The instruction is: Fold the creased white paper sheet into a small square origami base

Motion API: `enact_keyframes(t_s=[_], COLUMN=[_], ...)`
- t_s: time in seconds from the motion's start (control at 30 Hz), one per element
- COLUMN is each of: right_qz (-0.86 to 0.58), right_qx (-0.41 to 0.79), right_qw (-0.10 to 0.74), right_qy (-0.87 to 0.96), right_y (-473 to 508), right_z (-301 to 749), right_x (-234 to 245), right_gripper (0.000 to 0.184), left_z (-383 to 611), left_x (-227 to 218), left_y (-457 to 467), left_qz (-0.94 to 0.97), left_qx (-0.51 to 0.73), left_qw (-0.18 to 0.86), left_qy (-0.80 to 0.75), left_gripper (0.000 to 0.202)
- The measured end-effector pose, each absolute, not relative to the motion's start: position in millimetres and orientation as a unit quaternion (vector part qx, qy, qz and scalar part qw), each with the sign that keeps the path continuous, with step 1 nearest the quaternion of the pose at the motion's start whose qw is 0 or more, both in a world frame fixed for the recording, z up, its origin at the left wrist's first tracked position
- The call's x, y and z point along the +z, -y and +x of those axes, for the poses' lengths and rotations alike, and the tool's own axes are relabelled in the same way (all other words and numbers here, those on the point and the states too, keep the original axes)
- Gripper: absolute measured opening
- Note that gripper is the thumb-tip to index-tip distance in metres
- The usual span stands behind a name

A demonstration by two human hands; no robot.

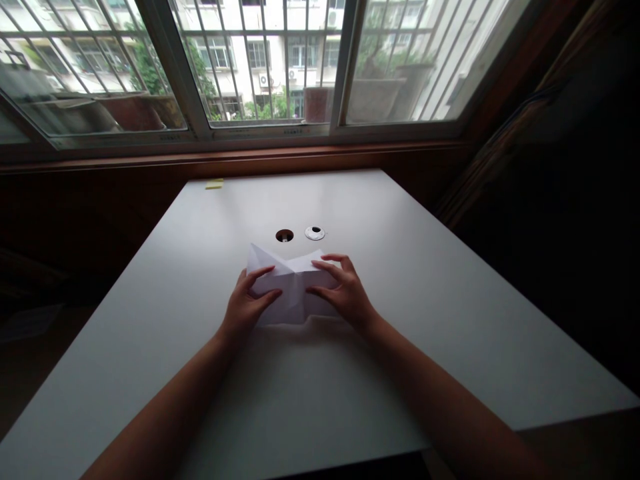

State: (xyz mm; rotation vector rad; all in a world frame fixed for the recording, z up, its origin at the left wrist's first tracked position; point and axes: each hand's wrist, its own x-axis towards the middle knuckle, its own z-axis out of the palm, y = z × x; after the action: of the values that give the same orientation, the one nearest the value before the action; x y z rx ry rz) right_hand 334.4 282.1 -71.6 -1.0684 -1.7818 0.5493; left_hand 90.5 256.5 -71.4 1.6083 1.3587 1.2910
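A folded sheet of white paper (296, 293) is held up a little above the middle of the table, creased down its centre with a pointed corner standing at the upper left. My left hand (250, 299) grips its left side, thumb on the near face and index finger along the upper fold. On the right side, my right hand (345, 287) holds it the same way, thumb low and index finger near the top edge. The other fingers are partly hidden behind the paper.
The white table (150, 300) has a round cable hole (285, 236) with a loose round cover (315, 233) beside it. Yellow tape (215, 184) sticks near the far left corner. Beyond the far edge is a window (265, 67) with bars outside.
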Motion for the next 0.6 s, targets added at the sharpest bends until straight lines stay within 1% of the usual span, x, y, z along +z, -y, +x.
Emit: enact_keyframes(t_s=[0.1, 0.23, 0.33, 0.5, 0.6], right_qz=[-0.427, -0.394, -0.386, -0.397, -0.384], right_qx=[0.227, 0.256, 0.269, 0.27, 0.284], right_qw=[0.485, 0.486, 0.483, 0.477, 0.469], right_qy=[0.729, 0.737, 0.738, 0.736, 0.743], right_y=[-282, -283, -282, -281, -280], right_z=[334, 332, 330, 329, 328], right_x=[-69, -67, -68, -69, -68], right_gripper=[0.051, 0.05, 0.053, 0.057, 0.057], left_z=[90, 91, 94, 102, 105], left_x=[-71, -70, -69, -69, -69], left_y=[-256, -256, -254, -250, -249], left_qz=[0.619, 0.598, 0.56, 0.493, 0.474], left_qx=[0.495, 0.501, 0.517, 0.536, 0.542], left_qw=[0.318, 0.338, 0.375, 0.468, 0.493], left_qy=[-0.521, -0.527, -0.528, -0.5, -0.489], left_gripper=[0.048, 0.05, 0.051, 0.06, 0.062])
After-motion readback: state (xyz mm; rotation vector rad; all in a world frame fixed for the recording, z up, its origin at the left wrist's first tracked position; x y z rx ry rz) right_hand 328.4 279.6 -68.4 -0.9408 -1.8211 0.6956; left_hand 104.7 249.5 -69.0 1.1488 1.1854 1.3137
